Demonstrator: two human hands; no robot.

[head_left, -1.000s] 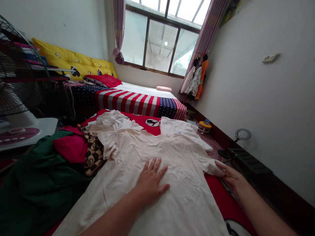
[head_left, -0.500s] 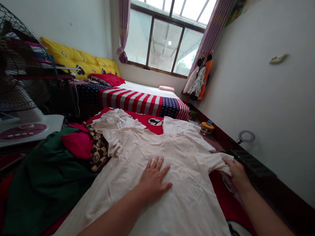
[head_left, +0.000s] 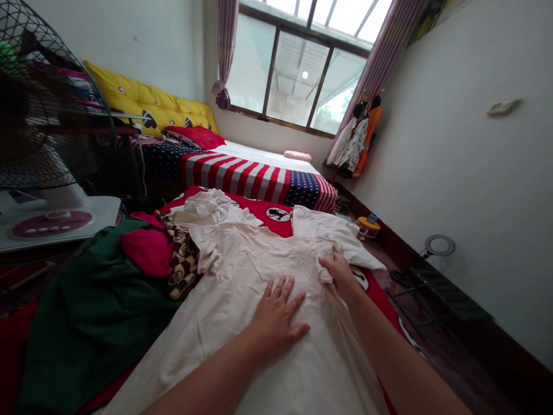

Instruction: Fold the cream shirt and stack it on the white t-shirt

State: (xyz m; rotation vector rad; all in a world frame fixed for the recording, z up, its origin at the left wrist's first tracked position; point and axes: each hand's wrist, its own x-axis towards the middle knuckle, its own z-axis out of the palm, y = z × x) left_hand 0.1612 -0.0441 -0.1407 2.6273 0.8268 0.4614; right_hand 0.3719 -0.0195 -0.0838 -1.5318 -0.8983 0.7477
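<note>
A cream T-shirt (head_left: 242, 271) lies spread face down on a red printed bedcover (head_left: 380, 297). My left hand (head_left: 276, 314) rests flat on the shirt's middle, fingers spread. My right hand (head_left: 339, 271) is closed on the shirt's right sleeve, which is folded inward over the body. The left sleeve (head_left: 207, 253) still lies out to the side.
A white shirt (head_left: 332, 233) and crumpled white cloth (head_left: 207, 207) lie beyond. Green (head_left: 86, 300), red (head_left: 147, 251) and checkered (head_left: 184, 265) garments pile at the left. A fan (head_left: 38, 127) stands far left. A second bed (head_left: 254, 173) and a ring light (head_left: 438, 246) lie farther off.
My right hand took hold of the right sleeve at the bed's right edge and carried it inward over the shirt. The left hand stayed pressed in place.
</note>
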